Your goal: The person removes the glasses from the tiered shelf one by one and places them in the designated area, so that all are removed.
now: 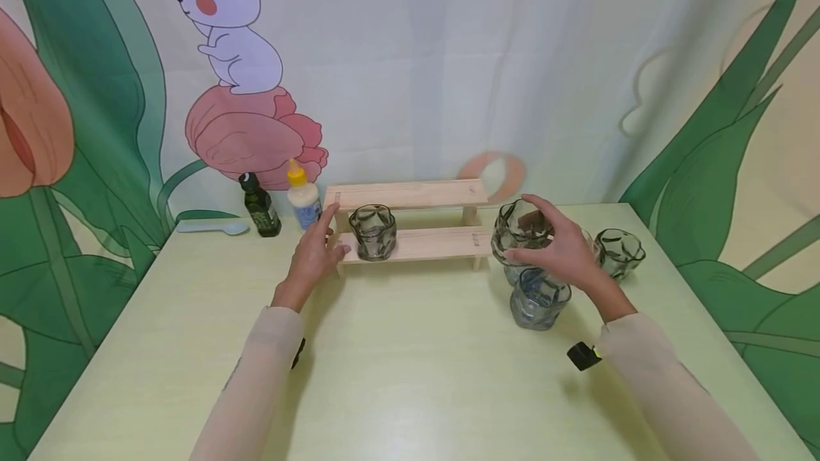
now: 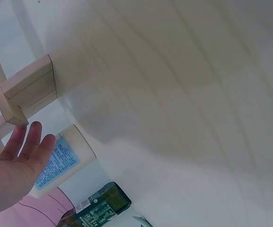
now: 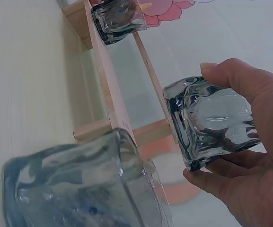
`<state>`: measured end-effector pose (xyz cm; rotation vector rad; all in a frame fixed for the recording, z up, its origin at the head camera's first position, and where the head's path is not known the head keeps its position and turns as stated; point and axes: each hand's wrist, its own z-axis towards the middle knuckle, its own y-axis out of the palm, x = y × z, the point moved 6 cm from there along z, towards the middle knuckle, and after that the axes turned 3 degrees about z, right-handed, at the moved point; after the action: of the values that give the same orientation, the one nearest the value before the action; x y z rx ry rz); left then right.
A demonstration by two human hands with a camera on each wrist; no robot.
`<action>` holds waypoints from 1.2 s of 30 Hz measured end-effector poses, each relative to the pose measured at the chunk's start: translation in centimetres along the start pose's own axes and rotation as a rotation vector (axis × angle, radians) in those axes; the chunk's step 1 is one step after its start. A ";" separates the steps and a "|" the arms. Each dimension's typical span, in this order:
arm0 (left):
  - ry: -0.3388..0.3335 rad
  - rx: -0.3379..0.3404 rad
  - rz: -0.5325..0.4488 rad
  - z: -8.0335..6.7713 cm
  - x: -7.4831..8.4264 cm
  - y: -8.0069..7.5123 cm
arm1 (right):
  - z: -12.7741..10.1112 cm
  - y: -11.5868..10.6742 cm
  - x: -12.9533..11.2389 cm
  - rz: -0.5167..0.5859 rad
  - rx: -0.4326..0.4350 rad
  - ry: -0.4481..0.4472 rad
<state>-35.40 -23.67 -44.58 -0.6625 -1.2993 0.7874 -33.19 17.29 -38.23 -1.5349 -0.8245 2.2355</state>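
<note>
My right hand (image 1: 552, 246) grips a clear wavy glass cup (image 1: 517, 228) and holds it above the table, just right of the two-step wooden shelf (image 1: 423, 243). In the right wrist view the thumb and fingers wrap round this cup (image 3: 212, 120). A second glass cup (image 1: 373, 232) stands on the shelf's lower step near its left end. My left hand (image 1: 318, 249) is open, its straight fingers at the left end of the shelf (image 2: 27, 90), beside that cup. The left hand (image 2: 14, 172) holds nothing.
A blue-tinted glass (image 1: 539, 298) stands on the table under my right hand, and another clear glass (image 1: 618, 252) stands to its right. A dark green bottle (image 1: 259, 206), a white bottle with a yellow cap (image 1: 302, 198) and a pale spoon (image 1: 214, 228) are at the back left.
</note>
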 end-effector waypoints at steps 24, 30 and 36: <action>-0.002 -0.007 0.000 0.0 0.2 -0.1 | -3.9 -4.5 2.6 -0.030 0.089 0.024; 0.004 -0.004 0.000 0.1 0.2 0.0 | -5.2 -5.6 3.4 -0.058 0.128 0.037; -0.002 -0.011 -0.002 0.0 0.1 0.0 | -6.4 -6.4 4.1 -0.070 0.154 0.071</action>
<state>-35.42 -23.62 -44.54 -0.6690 -1.3073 0.7799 -29.34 26.37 -39.07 -1.4808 -0.6584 2.1286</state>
